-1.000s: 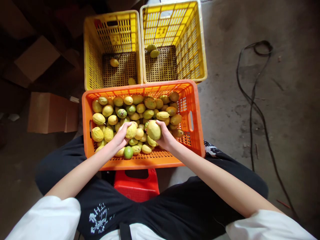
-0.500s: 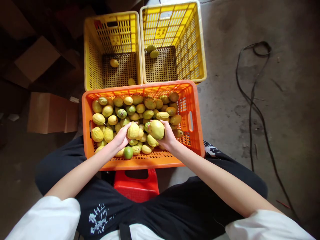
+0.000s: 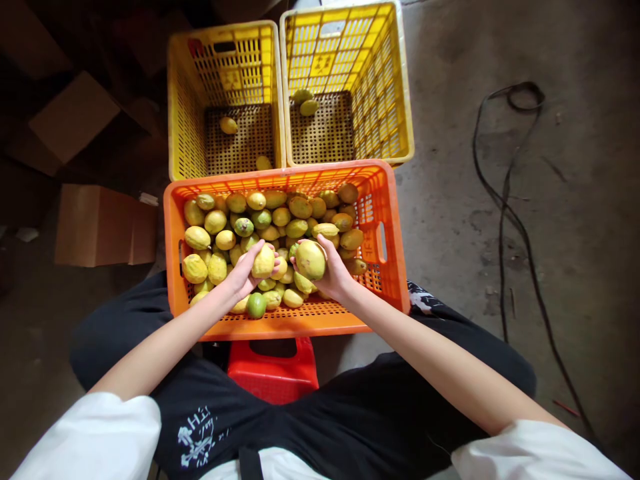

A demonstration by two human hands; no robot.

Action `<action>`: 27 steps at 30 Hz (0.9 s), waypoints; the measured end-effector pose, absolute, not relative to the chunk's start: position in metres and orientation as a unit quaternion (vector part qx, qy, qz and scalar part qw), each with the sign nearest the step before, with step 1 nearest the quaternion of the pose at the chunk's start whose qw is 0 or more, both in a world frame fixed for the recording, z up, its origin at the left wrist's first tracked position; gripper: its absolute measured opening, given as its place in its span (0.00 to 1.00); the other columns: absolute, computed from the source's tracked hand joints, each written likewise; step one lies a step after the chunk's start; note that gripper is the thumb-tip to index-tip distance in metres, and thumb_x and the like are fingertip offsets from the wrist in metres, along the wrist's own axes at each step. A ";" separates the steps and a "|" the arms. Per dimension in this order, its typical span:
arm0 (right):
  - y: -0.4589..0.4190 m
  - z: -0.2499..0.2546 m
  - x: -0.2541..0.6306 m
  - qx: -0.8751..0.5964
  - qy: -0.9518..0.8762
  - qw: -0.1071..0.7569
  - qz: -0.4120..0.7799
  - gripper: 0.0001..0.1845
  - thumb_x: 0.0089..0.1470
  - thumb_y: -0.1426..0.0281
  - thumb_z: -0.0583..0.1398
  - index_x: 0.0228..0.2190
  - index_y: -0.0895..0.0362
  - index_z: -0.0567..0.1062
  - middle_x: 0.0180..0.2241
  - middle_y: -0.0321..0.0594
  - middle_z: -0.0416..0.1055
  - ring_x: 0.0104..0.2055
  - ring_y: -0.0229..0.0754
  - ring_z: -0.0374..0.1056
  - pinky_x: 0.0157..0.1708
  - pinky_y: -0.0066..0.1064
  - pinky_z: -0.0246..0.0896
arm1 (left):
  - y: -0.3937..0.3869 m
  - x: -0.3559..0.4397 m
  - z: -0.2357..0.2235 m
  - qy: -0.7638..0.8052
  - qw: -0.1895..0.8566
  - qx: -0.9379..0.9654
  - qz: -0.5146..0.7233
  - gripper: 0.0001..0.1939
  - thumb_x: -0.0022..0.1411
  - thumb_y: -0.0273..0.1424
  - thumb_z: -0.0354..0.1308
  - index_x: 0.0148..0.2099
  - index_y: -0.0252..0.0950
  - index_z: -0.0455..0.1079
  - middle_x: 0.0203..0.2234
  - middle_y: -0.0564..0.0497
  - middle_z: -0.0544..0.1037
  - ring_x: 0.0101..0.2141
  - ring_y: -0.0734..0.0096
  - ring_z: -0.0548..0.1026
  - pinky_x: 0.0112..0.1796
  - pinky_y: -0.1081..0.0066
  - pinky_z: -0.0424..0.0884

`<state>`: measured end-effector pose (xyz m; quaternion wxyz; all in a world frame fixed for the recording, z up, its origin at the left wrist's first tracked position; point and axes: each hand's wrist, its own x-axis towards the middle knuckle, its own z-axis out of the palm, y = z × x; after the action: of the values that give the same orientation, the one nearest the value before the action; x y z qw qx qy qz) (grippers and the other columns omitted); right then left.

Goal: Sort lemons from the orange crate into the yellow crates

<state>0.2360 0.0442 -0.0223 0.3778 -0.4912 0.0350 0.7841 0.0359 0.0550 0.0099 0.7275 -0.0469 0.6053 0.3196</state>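
Note:
My left hand [image 3: 244, 273] is closed around a knobbly yellow lemon [image 3: 263, 262], its fingertips showing on the far side. A larger, rounder yellow-green lemon [image 3: 311, 259] sits in my right hand [image 3: 334, 270], with the thumb along its upper side and the fingers partly hidden beneath. Both hands are close together over the orange crate [image 3: 290, 327]. Under them lies a heap of yellow and greenish lemons [image 3: 197, 238]. A greener round fruit [image 3: 257, 305] rests near the crate's front wall.
Two yellow crates stand behind the orange one: the left crate [image 3: 173, 107] and the right crate [image 3: 407, 107] each hold a few fruits. A red stool [image 3: 273, 383] is between my legs. Cardboard boxes [image 3: 105, 227] lie left; a black cable [image 3: 520, 227] crosses the floor right.
Both held lemons have been turned slightly in my hands. The right one shows a greener, marked side, and my right thumb has shifted up a little.

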 end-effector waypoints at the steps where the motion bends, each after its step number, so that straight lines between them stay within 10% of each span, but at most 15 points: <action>1: 0.043 -0.022 0.235 -0.490 0.024 0.375 0.786 0.17 0.57 0.54 0.77 0.38 0.50 0.82 0.30 0.39 0.83 0.37 0.52 0.86 0.37 0.38 0.85 | 0.054 0.035 0.009 0.604 0.730 -0.033 0.318 0.08 0.79 0.28 0.65 0.44 0.31 0.80 0.33 0.45 0.86 0.26 0.68 0.83 0.31 0.71 0.83; 6: 0.038 -0.021 0.232 -0.477 -0.001 0.386 0.789 0.16 0.51 0.61 0.79 0.39 0.49 0.82 0.34 0.38 0.86 0.39 0.52 0.87 0.39 0.39 0.85 | 0.049 0.032 0.002 0.586 0.745 -0.014 0.318 0.10 0.65 0.20 0.77 0.42 0.33 0.78 0.33 0.46 0.86 0.31 0.66 0.86 0.37 0.69 0.86; 17: 0.045 -0.023 0.236 -0.502 0.050 0.391 0.770 0.13 0.55 0.57 0.72 0.34 0.49 0.79 0.32 0.42 0.85 0.46 0.58 0.87 0.43 0.45 0.88 | 0.049 0.026 -0.008 0.614 0.701 0.004 0.361 0.05 0.70 0.30 0.72 0.42 0.38 0.79 0.38 0.52 0.83 0.30 0.73 0.80 0.34 0.74 0.83; 27: 0.046 -0.022 0.234 -0.508 0.071 0.392 0.764 0.11 0.56 0.59 0.70 0.38 0.48 0.80 0.33 0.40 0.85 0.49 0.58 0.87 0.46 0.46 0.88 | 0.051 0.034 -0.007 0.610 0.713 -0.033 0.344 0.14 0.78 0.39 0.66 0.57 0.35 0.79 0.37 0.45 0.87 0.35 0.61 0.89 0.37 0.68 0.88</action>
<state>0.2344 0.0462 -0.0218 0.3917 -0.5081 0.0706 0.7638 0.0336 0.0506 -0.0072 0.7132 -0.0328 0.6098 0.3441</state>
